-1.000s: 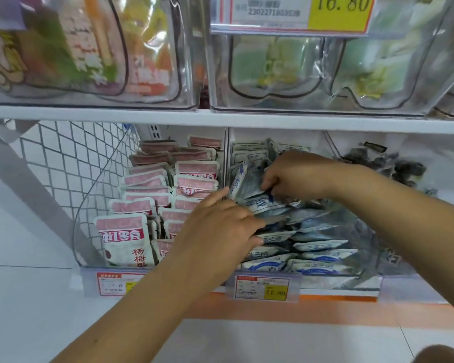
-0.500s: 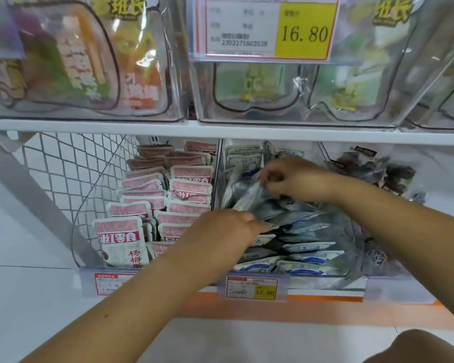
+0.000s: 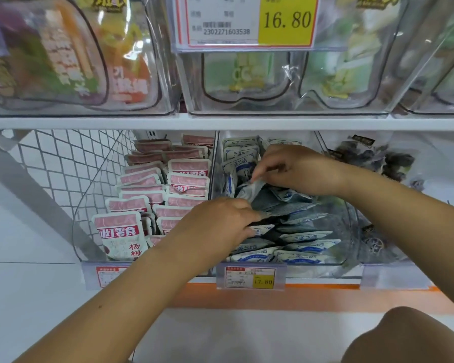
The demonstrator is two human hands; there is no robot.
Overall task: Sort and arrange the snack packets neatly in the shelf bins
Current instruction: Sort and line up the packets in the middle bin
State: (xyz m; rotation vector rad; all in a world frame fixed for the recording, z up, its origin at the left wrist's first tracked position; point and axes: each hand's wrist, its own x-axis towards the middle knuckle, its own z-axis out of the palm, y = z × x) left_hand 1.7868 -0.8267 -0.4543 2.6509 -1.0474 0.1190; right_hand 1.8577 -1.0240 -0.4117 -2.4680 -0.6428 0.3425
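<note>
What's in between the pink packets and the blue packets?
A clear bin wall stands between the pink packets and the blue packets. The head view shows it.

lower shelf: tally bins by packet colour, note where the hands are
pink-packet bin: 1
blue-and-white-packet bin: 1, with the left hand and right hand in it
dark-packet bin: 1
Total: 3
</note>
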